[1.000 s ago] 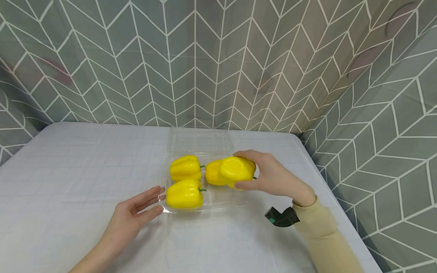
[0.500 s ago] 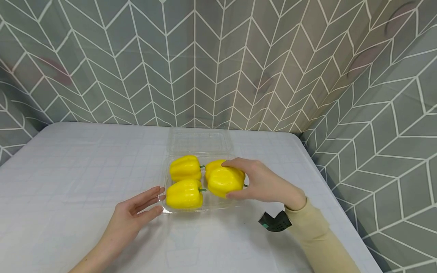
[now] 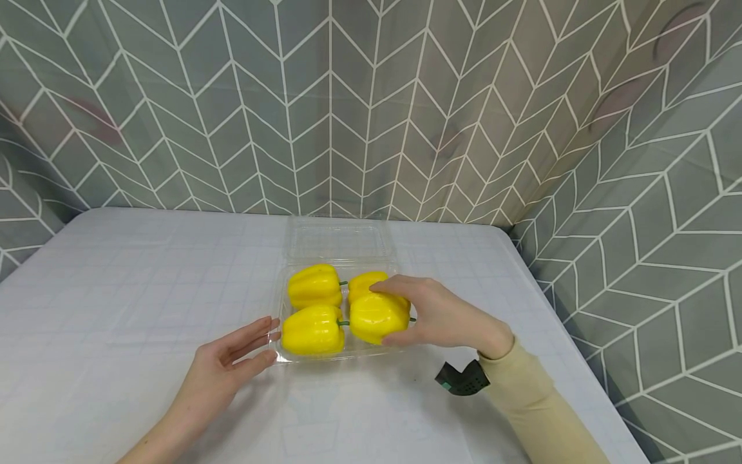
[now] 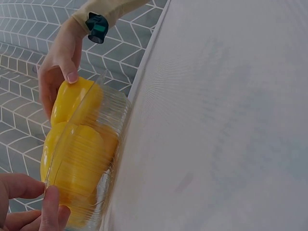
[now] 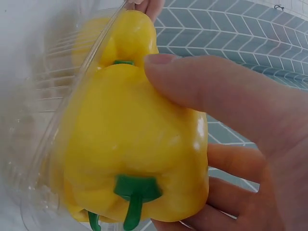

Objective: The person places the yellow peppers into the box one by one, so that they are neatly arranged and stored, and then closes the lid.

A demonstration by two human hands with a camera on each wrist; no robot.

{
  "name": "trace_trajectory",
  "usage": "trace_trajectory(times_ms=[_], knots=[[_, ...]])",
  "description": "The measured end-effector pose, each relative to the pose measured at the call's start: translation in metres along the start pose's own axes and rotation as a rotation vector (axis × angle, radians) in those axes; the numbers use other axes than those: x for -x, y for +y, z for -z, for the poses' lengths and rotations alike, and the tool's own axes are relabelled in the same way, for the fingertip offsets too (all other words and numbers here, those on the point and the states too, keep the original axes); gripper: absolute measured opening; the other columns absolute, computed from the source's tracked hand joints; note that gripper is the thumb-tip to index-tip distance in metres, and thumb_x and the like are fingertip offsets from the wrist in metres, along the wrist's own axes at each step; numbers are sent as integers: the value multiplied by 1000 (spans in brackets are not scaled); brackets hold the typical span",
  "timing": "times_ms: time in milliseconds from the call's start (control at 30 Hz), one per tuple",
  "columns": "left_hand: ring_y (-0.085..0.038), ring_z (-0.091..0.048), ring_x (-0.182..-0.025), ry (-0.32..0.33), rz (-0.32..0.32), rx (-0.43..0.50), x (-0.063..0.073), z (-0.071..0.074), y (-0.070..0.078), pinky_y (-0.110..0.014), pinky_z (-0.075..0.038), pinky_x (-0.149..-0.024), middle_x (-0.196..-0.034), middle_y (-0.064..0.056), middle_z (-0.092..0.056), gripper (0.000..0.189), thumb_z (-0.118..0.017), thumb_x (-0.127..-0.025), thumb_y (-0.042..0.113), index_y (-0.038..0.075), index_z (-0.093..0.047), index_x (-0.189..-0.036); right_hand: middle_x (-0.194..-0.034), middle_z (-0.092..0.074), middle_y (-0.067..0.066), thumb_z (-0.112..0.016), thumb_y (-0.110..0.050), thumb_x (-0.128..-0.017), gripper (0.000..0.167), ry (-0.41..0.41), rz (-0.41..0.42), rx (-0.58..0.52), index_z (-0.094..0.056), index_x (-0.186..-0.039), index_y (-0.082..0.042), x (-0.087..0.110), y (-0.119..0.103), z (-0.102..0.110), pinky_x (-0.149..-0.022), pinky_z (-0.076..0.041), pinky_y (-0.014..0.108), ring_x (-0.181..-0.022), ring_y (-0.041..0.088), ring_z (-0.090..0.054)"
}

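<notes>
In the head view, a clear plastic clamshell container (image 3: 371,351) holds yellow bell peppers with green stems. On its left side lie the back-left pepper (image 3: 315,285) and the front-left pepper (image 3: 313,330). The back-right pepper (image 3: 365,281) is partly hidden. My right hand (image 3: 443,316) grips the front-right pepper (image 3: 379,317) from the right, thumb on the near side and fingers over the far side. My left hand (image 3: 232,354) touches the container's left edge with fairly straight fingers. In the left wrist view, those fingertips (image 4: 51,195) meet the rim.
The container's lid (image 3: 340,241) lies folded back toward the far edge of the table (image 3: 145,270), which has a white cover. A patterned grey curtain (image 3: 330,129) hangs behind and along the right. A black device (image 3: 462,378) is by the right wrist.
My right hand has moved left and toward me with its pepper, bringing it down into the container's front-right part beside the front-left pepper. The left hand stays in place.
</notes>
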State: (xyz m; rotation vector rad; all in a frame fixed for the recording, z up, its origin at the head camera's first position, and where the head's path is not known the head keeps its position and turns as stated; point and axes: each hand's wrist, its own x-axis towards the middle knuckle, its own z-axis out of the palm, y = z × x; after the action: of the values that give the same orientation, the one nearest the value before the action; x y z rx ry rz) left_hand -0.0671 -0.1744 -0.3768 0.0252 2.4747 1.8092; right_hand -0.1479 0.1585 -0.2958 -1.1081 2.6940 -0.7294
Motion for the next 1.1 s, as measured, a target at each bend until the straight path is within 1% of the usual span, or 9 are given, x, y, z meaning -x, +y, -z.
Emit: trace_trajectory(times_ms=[67,233,467,767,1000,1100], knots=[[10,-57,-116,2,-4,-2,0,0,0,-13,-53,-89,-143,6,-59,60,-74,-91,34,19,-53,-146,-128,-62,-4,-85,-29,-79,71,-12,-6,1,-54,-142,-13,0,-1,0,-88,-54,28,-101,9,-58],[10,-57,-116,1,-4,2,0,0,0,-14,-53,-89,-143,7,-59,60,-74,-91,34,19,-53,-146,-129,-61,-5,-85,-30,-79,74,-34,-8,7,-53,-143,-14,2,-1,2,-95,-53,32,-107,9,-58],[11,-57,-117,-3,-2,1,0,0,0,-14,-53,-89,-143,7,-58,60,-74,-91,35,19,-53,-146,-136,-59,-5,-85,-34,-79,72,-15,-5,29,-55,-141,-13,5,3,7,-103,-51,38,-116,12,-58],[11,-57,-116,-4,10,-13,-1,0,0,-12,-52,-88,-144,7,-58,61,-74,-91,35,20,-52,-147,-133,-63,-2,-85,-30,-80,65,-23,-11,39,-59,-136,-11,6,2,10,-101,-52,41,-114,14,-61],[9,-58,-117,-8,7,-10,-1,-1,1,-13,-53,-88,-143,5,-59,62,-74,-91,35,18,-52,-146,-128,-65,-1,-85,-26,-81,63,-67,-35,10,-60,-137,-12,3,7,7,-99,-52,39,-109,13,-61],[9,-58,-117,-8,7,-14,-1,-1,1,-13,-53,-88,-143,5,-59,62,-74,-91,35,19,-52,-146,-129,-65,0,-86,-25,-80,64,-74,-49,15,-60,-137,-12,1,8,5,-99,-53,41,-110,16,-61]])
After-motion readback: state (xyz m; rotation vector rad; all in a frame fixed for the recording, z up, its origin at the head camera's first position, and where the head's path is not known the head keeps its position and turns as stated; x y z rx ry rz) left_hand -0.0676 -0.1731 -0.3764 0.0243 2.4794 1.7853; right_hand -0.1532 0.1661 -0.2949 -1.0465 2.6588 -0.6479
